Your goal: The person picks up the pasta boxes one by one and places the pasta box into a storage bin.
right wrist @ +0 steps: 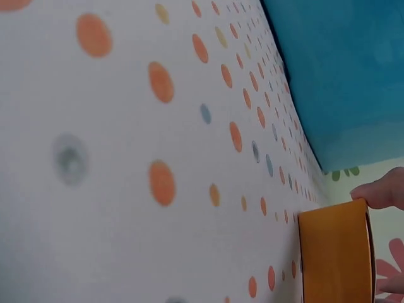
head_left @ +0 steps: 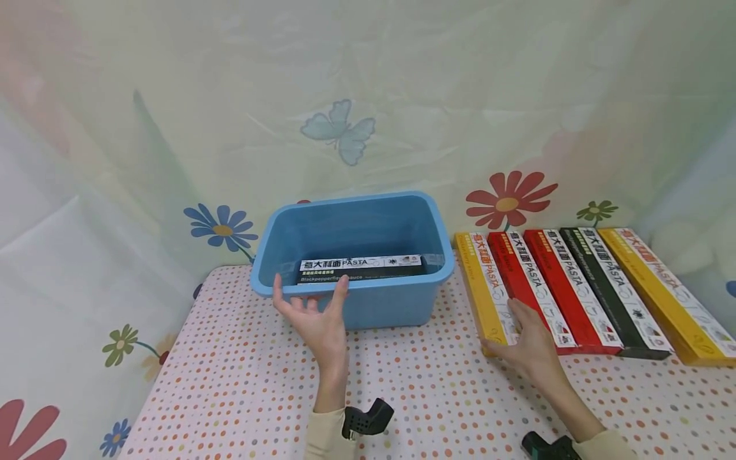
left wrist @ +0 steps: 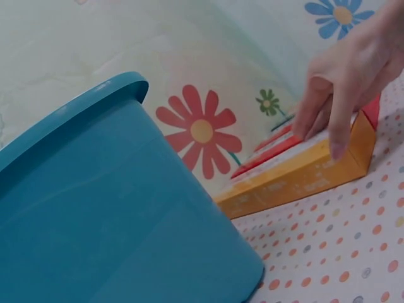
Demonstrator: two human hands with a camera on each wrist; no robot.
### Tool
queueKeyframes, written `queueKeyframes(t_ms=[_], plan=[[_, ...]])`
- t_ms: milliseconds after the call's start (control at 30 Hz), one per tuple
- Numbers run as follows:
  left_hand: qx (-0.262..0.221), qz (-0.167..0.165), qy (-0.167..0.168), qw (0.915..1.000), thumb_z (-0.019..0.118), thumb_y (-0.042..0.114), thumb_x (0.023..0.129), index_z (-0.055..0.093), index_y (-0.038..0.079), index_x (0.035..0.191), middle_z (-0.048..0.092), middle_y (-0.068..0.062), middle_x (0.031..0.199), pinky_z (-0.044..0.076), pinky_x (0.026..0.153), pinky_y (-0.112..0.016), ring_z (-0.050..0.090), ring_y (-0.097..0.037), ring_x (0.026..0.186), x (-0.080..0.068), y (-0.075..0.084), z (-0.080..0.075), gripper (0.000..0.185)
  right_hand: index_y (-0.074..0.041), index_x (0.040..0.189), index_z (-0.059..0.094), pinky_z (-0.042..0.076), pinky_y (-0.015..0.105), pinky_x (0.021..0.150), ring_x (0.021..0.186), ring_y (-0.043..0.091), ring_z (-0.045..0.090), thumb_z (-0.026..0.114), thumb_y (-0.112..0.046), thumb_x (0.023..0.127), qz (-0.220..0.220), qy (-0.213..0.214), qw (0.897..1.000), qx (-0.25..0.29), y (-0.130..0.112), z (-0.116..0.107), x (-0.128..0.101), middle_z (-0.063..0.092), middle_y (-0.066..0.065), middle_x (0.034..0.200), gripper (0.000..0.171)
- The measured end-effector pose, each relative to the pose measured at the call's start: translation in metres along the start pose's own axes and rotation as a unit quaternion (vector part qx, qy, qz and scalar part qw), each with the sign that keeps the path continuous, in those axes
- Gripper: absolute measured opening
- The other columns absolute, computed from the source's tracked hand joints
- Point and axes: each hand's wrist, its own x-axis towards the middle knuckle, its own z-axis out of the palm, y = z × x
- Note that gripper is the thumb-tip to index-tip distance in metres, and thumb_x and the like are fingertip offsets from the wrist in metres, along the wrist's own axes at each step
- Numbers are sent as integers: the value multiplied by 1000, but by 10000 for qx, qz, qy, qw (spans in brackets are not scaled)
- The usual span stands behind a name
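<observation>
The left hand [head_left: 313,319] hovers open, fingers spread, at the near rim of the blue tub [head_left: 402,300], which holds a black pasta box [head_left: 361,269]. The right hand [head_left: 526,342] grips the near end of the yellow pasta box [head_left: 482,287], leftmost in a row of boxes on the dotted bench [head_left: 425,390].

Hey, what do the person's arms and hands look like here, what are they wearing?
Both hands are bare. The left hand and right hand come out of pale cream long sleeves that end at the wrists. A small black device with a perforated face sits at the left wrist, and a dark greenish-black one at the right. No rings or gloves show.
</observation>
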Motion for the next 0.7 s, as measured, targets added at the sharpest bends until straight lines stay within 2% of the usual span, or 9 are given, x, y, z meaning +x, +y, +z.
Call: queueKeyframes(t_ms=[267, 467, 700], plan=[[6, 89, -4, 10000, 86, 16, 74, 20, 31, 151, 4, -10, 161, 59, 84, -36, 38, -34, 135, 1, 1, -1, 102, 7, 152, 14, 35, 65, 102, 126, 45, 32, 82, -32, 77, 269, -239, 9989, 298, 3, 0, -4, 20, 33, 153, 109], [-61, 11, -54, 10000, 86, 15, 74, 21, 31, 150, 6, -11, 160, 60, 80, -36, 41, -34, 129, 1, 0, -1, 102, -4, 156, -2, 32, 63, 106, 129, 45, 29, 80, -41, 77, 861, -402, 9935, 631, 3, 11, -9, 18, 32, 153, 120], [-126, 5, -78, 9999, 86, 15, 74, 22, 30, 150, 10, -10, 160, 60, 78, -35, 45, -33, 124, 1, 0, -1, 101, -13, 157, -4, 29, 64, 109, 132, 42, 29, 84, -47, 71, 872, 45, 9936, 715, 3, 25, -10, 19, 26, 156, 128]])
